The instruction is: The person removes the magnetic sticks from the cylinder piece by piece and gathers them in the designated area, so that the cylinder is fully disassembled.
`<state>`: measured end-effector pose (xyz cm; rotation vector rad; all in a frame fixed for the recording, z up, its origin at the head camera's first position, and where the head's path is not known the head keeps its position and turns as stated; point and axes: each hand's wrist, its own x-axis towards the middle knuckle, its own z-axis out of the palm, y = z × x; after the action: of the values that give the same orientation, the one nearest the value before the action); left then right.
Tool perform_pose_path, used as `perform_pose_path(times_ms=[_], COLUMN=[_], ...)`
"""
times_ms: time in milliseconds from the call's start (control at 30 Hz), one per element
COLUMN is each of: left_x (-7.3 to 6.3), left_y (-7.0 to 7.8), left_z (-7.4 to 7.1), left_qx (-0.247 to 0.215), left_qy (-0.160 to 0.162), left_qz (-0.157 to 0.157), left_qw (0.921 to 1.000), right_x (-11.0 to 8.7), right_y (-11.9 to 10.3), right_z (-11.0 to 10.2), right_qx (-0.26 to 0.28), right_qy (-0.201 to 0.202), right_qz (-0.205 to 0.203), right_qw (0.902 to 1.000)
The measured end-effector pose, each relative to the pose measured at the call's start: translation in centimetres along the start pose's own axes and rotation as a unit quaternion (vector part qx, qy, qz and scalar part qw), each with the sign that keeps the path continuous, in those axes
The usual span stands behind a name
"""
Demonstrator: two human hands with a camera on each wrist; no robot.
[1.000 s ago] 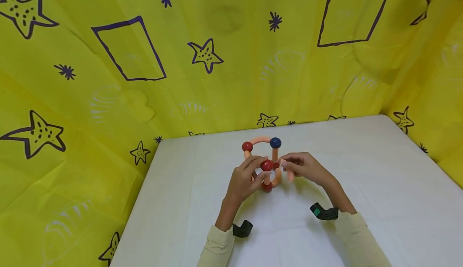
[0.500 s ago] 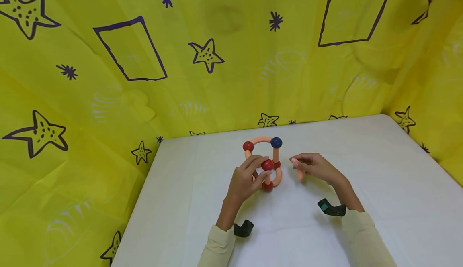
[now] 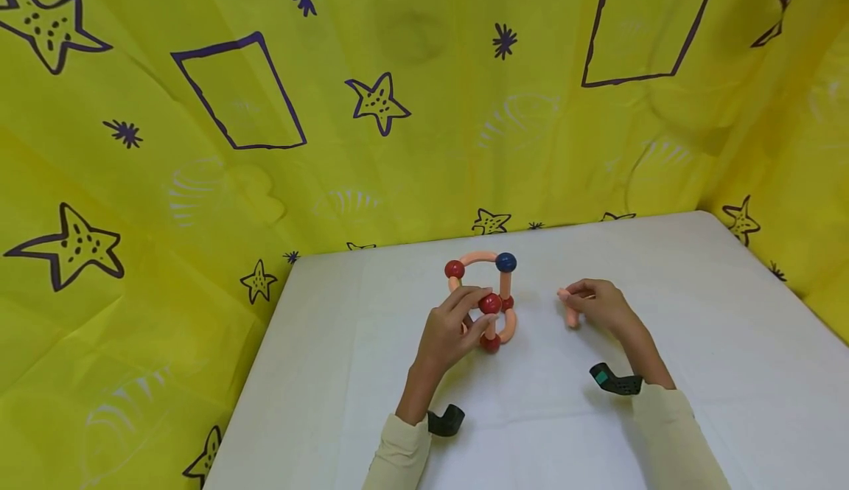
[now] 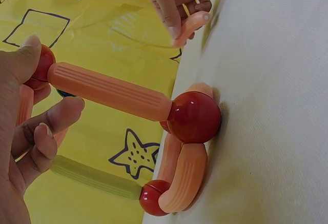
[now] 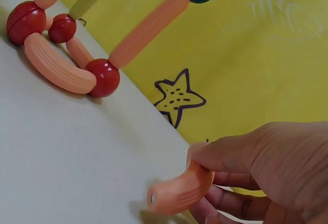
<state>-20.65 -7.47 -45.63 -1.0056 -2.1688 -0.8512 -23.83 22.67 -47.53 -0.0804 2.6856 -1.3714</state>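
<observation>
A frame of magnetic balls and peach rods stands on the table, with red balls and one blue ball (image 3: pixel 506 262). My left hand (image 3: pixel 451 331) grips its front upper red ball (image 3: pixel 490 303) between thumb and fingers. Below that ball, a straight ridged rod (image 4: pixel 110 90) runs down to a lower red ball (image 4: pixel 195 117). Curved rods (image 4: pixel 187 178) join the lower balls along the tabletop. To the right of the frame, my right hand (image 3: pixel 600 304) pinches a loose curved peach rod (image 5: pixel 179 193), apart from the frame and low over the table.
The white-covered table (image 3: pixel 318 401) meets a yellow curtain (image 3: pixel 424 166) with starfish drawings at its back and left side. A yellow-green rod (image 4: pixel 97 178) forms another upright of the frame. Dark wrist cameras (image 3: pixel 446 421) sit on both wrists.
My right hand has drawn away from the frame to the right, carrying the curved rod. The left hand keeps its hold on the red ball, and the frame stays in place.
</observation>
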Motion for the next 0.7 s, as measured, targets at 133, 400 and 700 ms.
perform_pose_path(times_ms=[133,400,700], left_x=[0.06,0.03,0.02], left_y=[0.03,0.04,0.00], left_z=[0.09,0.18,0.12], left_qx=[-0.002,-0.003,-0.009], left_qy=[0.000,0.000,0.001], left_qz=[0.000,0.003,0.001], left_qw=[1.0000,1.0000,1.0000], right_x=[-0.06,-0.14,-0.09], right_y=[0.33,0.82,1.00], right_z=[-0.13,-0.05,0.70], right_qx=[-0.024,-0.050,-0.078], right_qy=[0.011,0.022,0.071], right_qz=[0.014,0.031,0.026], right_qw=[0.9996,0.9980,0.9940])
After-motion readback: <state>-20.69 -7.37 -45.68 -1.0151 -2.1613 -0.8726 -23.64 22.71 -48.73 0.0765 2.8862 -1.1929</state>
